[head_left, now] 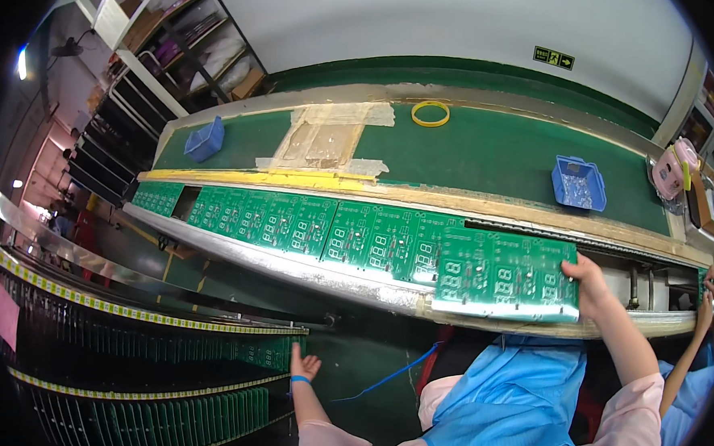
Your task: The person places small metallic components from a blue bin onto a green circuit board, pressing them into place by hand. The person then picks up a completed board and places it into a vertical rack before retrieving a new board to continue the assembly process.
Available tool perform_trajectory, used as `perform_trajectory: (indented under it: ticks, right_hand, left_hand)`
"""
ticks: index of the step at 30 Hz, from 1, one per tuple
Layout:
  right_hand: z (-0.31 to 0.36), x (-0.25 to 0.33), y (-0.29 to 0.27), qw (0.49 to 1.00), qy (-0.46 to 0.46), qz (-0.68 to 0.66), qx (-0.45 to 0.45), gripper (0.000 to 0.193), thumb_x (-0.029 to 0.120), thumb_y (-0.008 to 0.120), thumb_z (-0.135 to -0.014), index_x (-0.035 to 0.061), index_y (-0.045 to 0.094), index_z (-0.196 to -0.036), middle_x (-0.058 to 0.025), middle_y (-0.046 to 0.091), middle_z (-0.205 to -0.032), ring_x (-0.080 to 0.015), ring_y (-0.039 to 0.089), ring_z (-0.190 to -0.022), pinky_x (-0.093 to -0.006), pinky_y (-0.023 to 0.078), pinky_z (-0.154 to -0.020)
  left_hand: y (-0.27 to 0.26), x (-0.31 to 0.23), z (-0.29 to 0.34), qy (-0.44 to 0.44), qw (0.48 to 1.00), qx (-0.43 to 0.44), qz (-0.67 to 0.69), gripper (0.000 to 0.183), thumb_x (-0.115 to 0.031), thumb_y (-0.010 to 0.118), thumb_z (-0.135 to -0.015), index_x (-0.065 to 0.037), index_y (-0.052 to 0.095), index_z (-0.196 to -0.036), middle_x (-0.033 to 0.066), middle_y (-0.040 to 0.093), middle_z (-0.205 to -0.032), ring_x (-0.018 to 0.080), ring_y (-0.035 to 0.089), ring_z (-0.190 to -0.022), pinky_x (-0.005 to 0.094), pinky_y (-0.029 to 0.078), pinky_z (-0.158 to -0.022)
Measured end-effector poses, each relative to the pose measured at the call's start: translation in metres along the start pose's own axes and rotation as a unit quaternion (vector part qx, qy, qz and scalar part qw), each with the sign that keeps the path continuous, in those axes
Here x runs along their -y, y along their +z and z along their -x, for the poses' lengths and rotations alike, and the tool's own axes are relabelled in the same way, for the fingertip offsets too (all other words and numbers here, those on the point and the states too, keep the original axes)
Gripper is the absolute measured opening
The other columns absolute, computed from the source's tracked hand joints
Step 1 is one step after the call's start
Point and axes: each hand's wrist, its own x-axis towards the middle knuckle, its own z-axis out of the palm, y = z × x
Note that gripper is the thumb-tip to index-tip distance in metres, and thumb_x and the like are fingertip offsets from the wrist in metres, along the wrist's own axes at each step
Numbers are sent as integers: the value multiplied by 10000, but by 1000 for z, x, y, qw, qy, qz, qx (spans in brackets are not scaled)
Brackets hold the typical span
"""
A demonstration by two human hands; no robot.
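A green circuit board panel (501, 284) with rows of digit displays is gripped at its right end by my right hand (590, 287). The thumb lies over its top face, and the panel rests partly over the conveyor rail, overhanging its near edge. Down at the left, my left hand (304, 363), with a blue wrist strap, has its fingers apart and the palm turned up. It is beside the end of a green board (273, 353) standing in the upper rack level; whether it touches that board I cannot tell. More circuit boards (284, 223) lie in line along the rail.
A slotted rack (157, 423) full of upright boards stands at left. On the green bench (482, 152) are two blue bins (579, 185) (205, 140) and a yellow tape roll (430, 114). A co-worker's hands (709, 289) work at far right. A blue cord (389, 379) hangs between my arms.
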Motion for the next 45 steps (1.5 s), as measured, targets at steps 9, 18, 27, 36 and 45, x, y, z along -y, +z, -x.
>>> perform_trajectory:
  ticks: [9, 18, 27, 36, 45]
  right_hand:
    - [-35, 4, -33, 998, 38, 34, -29, 298, 74, 531, -971, 33, 521, -1266, -110, 635, -1195, -250, 639, -1072, -423, 523, -949]
    - [-25, 16, -40, 995, 34, 84, -37, 320, 52, 567, -936, -31, 526, -1243, -138, 636, -1180, -278, 639, -1060, -438, 516, -951]
    - [-27, 12, -33, 991, 26, 123, -37, 366, 85, 546, -962, -10, 473, -1308, -122, 608, -1231, -239, 609, -1100, -423, 501, -962]
    - [-43, 15, 29, 929, 139, 339, -48, 239, 362, 567, -987, 136, 534, -1056, 45, 487, -700, -50, 348, -491, -217, 276, -431]
    - [-71, -4, 29, 978, 142, 148, 40, 407, 350, 584, -979, 11, 470, -1173, -121, 583, -977, -162, 617, -600, -265, 554, -510]
  left_hand:
    - [-54, -42, -77, -106, 926, -124, 341, 997, -697, 648, -779, -91, 289, -1484, 230, 391, -1428, 362, 450, -1293, 574, 439, -1019]
    - [-62, 15, -95, -15, 930, -123, 345, 880, -504, 858, -686, -5, 442, -1279, 92, 507, -1278, 264, 574, -1103, 404, 524, -956]
    - [-62, 61, -68, 130, 945, -89, 286, 337, -15, 704, -849, -154, 596, -1136, 17, 639, -1028, 160, 625, -920, 332, 553, -773]
    - [-22, 157, 53, 55, 958, 219, 175, 574, 186, 544, -845, -145, 488, -1311, 74, 603, -1237, 229, 617, -1087, 436, 515, -952]
    - [36, 125, 246, 96, 905, 413, 33, 696, 200, 682, -670, -78, 508, -1284, 74, 611, -1148, 234, 622, -1023, 344, 515, -862]
